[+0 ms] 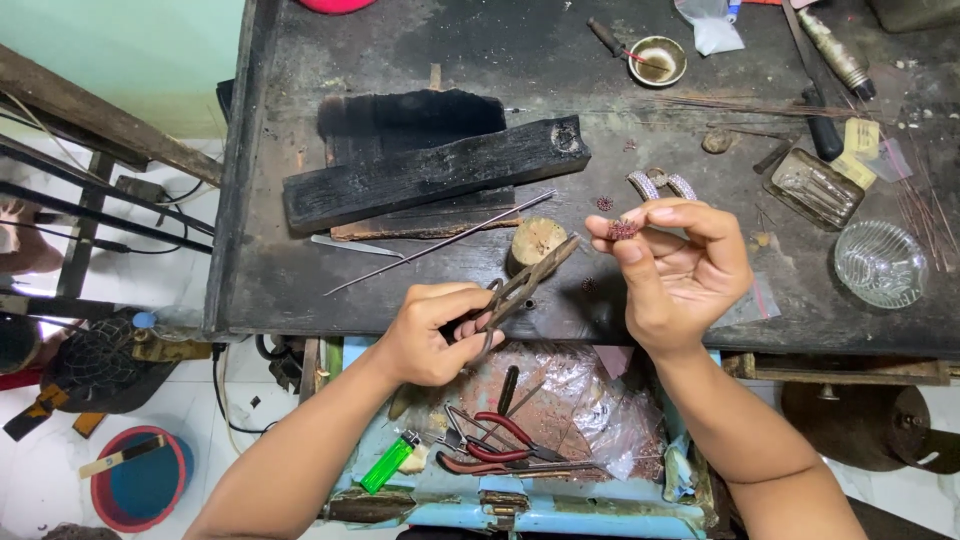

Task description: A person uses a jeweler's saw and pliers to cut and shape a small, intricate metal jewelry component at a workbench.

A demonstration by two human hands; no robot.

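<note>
My left hand (pixel 432 330) grips a pair of worn metal scissors (pixel 528 282), blades pointing up and to the right toward my other hand. My right hand (pixel 680 268) is raised over the dark workbench (pixel 300 290), pinching a tiny reddish beaded piece (pixel 622 229) between thumb and fingertips. The scissor tips sit just left of that piece, apart from it. A small wooden stump (pixel 535 240) stands on the bench behind the scissors.
A charred black wood block (pixel 430 172) and a thin metal rod (pixel 440 242) lie on the bench. A glass bowl (pixel 880 263), a small metal tray (pixel 812 187) and a little cup (pixel 657 60) sit at the right. Below, an open drawer holds red-handled pliers (pixel 490 440) and a green lighter (pixel 387 465).
</note>
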